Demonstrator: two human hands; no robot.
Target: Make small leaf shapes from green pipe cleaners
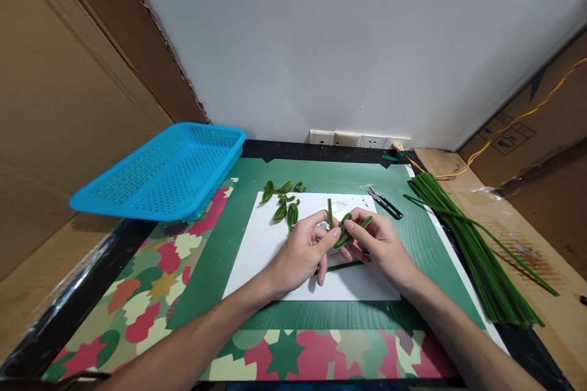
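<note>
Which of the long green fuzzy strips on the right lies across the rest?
The single strip slanting over the bundle, its ends poking out on either side; the bundled ones lie lengthwise, side by side.

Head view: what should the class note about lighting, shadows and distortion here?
In the head view, shadows fall on the white paper under the left hand and right hand; in the head view, the pale wall dims toward the top right corner; the head view's far-left cardboard seems stretched, likely wide-angle distortion.
</note>
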